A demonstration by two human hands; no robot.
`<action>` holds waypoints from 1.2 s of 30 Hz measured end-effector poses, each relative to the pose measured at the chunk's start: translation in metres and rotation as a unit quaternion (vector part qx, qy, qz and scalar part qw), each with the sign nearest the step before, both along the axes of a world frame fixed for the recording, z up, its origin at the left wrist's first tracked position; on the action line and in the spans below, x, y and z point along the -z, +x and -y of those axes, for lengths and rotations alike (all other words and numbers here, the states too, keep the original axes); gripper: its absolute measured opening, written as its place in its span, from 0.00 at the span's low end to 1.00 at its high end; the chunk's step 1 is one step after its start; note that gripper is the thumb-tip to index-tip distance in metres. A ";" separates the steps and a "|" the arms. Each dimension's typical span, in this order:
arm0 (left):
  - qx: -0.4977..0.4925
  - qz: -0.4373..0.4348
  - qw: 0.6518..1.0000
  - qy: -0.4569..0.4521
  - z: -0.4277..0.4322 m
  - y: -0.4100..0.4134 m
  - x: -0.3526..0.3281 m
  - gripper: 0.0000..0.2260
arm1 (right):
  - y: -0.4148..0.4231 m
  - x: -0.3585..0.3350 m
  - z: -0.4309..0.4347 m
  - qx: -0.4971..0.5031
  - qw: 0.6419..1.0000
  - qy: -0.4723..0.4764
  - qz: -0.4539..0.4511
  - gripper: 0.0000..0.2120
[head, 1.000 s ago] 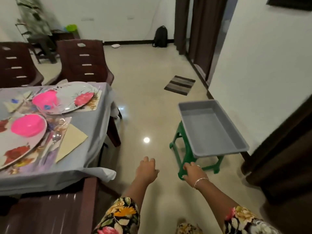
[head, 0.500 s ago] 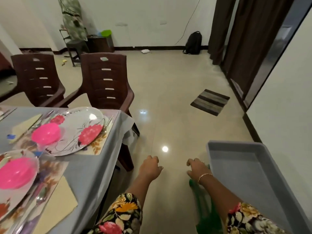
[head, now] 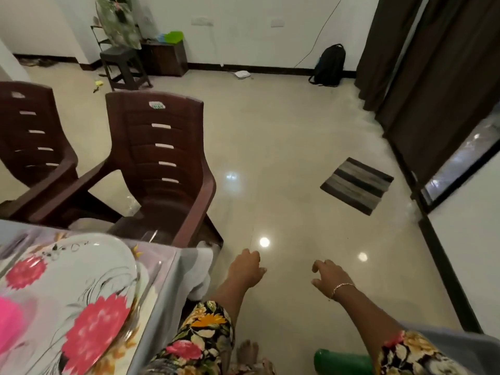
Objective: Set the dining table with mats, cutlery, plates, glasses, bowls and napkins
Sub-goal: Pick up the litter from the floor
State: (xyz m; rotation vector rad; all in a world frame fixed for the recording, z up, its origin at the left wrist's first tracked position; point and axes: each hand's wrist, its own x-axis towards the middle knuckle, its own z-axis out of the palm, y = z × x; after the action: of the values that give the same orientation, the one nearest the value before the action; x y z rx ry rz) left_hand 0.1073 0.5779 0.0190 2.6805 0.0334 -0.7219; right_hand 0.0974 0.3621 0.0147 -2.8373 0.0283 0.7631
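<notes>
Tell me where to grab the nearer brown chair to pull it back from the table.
Grip the top edge of the nearer brown chair, coming from the open floor on its picture-right side. Its back stands upright with that edge bare, while the seat faces the table, leaving little room there.

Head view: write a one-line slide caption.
Empty left hand and right hand hover over the floor beside the floral plate.
</notes>
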 end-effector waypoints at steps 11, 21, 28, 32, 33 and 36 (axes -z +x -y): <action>-0.085 -0.034 0.995 -0.037 -0.005 0.224 0.015 0.18 | 0.239 0.004 -0.010 -0.064 0.998 0.004 0.028 0.16; -0.221 -0.047 0.971 -0.077 0.040 0.451 0.016 0.18 | 0.500 -0.015 0.089 -0.153 0.985 -0.053 0.056 0.16; -0.339 -0.010 0.932 -0.129 0.019 0.564 0.005 0.17 | 0.673 -0.033 0.032 -0.238 0.967 -0.059 0.074 0.17; -0.431 -0.001 0.893 -0.131 -0.032 0.617 0.023 0.14 | 0.755 -0.027 -0.040 -0.333 0.939 -0.038 0.073 0.17; -0.455 -0.005 0.881 -0.133 -0.046 0.630 0.029 0.12 | 0.776 -0.024 -0.057 -0.358 0.930 -0.037 0.074 0.17; -0.528 -0.022 0.836 -0.144 -0.090 0.665 0.040 0.07 | 0.840 -0.019 -0.106 -0.425 0.902 -0.055 0.056 0.17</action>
State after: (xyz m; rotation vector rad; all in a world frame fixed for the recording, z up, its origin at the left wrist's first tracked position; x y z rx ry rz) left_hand 0.7727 0.6680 -0.0213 1.8919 1.1975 -0.3510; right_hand 0.9378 0.4677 0.0339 -2.9313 -1.2884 0.7288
